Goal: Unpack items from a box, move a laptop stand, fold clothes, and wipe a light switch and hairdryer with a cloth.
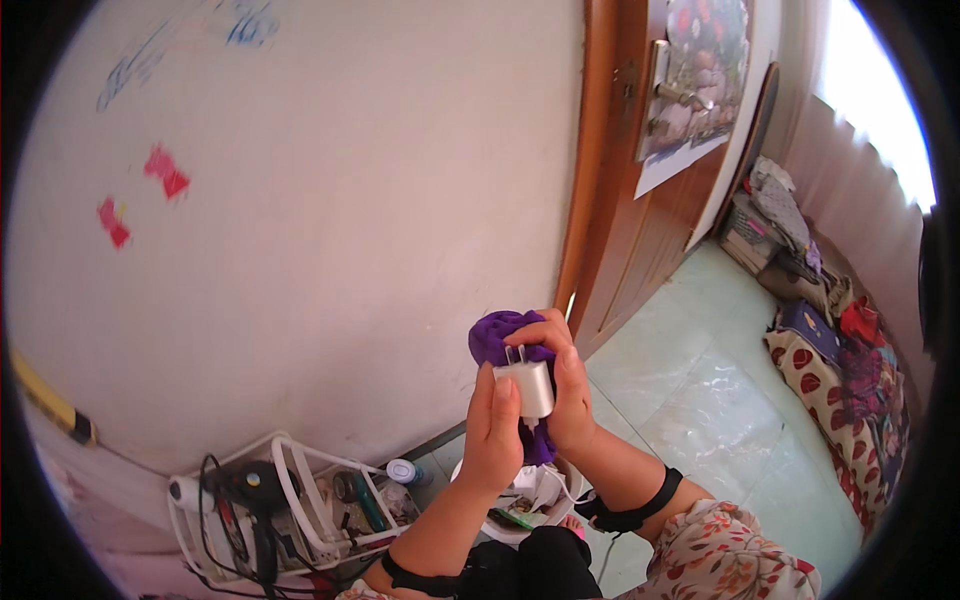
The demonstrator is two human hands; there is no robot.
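Observation:
A white plug-in charger (531,390) with two metal prongs pointing up and away is held between both hands. My left hand (495,431) grips its left side, thumb resting on the charger's face. Against the right side lies my right hand (570,397), which also holds a bunched purple cloth (499,336) behind the charger. Part of the cloth hangs below, under the charger. A white cable plug sits in the charger's lower end, and a white cable (574,495) shows lower down near the bin.
Below stands a white bin (517,536) holding papers and wrappers. A white rack (281,450) carries a black hair dryer (259,487) and bottles beside the wall. At right are a wooden door (637,225) and piled textiles (832,375) on tiled floor (697,405).

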